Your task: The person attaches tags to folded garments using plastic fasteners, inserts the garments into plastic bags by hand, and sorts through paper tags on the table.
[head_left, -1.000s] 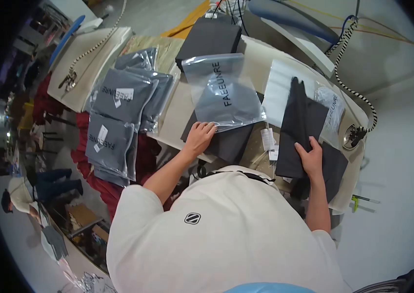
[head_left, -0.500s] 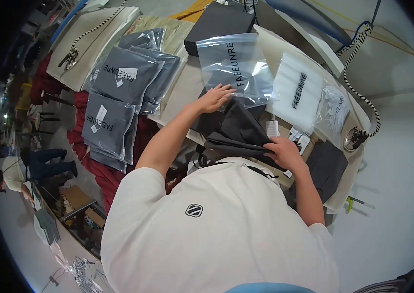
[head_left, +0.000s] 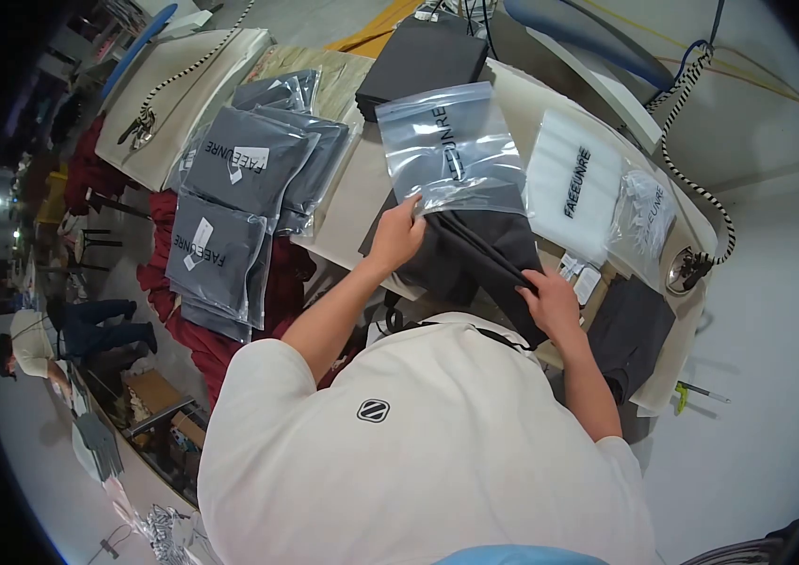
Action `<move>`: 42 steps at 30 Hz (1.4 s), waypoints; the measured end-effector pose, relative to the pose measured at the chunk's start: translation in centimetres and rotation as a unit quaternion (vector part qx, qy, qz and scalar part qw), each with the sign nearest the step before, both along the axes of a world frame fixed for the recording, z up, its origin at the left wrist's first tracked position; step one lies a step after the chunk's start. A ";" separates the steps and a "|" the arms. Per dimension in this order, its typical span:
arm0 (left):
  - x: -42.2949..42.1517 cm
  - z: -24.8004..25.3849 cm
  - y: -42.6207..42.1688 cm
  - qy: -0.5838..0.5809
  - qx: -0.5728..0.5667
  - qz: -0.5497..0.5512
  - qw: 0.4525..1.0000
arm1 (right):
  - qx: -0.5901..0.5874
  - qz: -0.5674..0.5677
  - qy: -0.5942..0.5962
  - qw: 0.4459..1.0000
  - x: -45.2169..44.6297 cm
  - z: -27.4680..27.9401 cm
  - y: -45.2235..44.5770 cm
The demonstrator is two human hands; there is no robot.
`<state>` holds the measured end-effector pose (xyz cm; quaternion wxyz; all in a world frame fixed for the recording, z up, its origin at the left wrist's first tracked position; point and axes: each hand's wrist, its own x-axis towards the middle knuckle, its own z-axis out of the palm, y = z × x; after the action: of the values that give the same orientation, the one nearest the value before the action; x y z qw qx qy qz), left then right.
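A clear plastic bag (head_left: pixel 456 155) with black lettering lies flat in front of me. My left hand (head_left: pixel 397 237) is closed at its near left corner, thumb and fingers pinched on the plastic. My right hand (head_left: pixel 550 303) grips the near right edge of a folded dark grey garment (head_left: pixel 498 247). The garment's far end meets the bag's near edge; I cannot tell how much of it is inside. White tags (head_left: pixel 583 278) show just beyond my right hand.
Bagged dark garments (head_left: pixel 249 155) are piled at the left over dark red cloth (head_left: pixel 206 348). A dark stack (head_left: pixel 423 61) stands at the back. Flat printed bags (head_left: pixel 573 184) and another dark folded garment (head_left: pixel 630 330) lie to the right. A person (head_left: pixel 32 344) works at far left.
My left hand went from lying flat on the bag to pinching its near corner. The garment has been straightened and shifted up to the bag's near edge, with my right hand still on it.
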<state>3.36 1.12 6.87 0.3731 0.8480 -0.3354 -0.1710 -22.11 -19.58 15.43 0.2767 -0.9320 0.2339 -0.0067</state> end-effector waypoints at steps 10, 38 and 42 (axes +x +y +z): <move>-3.9 5.2 -3.4 -0.181 0.042 -0.017 0.982 | -0.067 0.052 -0.020 0.996 3.3 0.2 0.7; -4.7 12.0 -6.2 -0.203 0.085 -0.158 0.963 | -0.022 0.020 -0.236 0.971 2.7 -0.5 2.5; -4.8 8.2 -7.3 -0.130 0.161 -0.169 0.964 | -0.010 0.044 -0.133 0.990 0.5 -1.5 1.5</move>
<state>-1.43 -6.15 15.09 0.1505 0.8425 -0.4877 -0.1722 -21.58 -18.06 13.91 0.2964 -0.9349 0.1538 -0.1204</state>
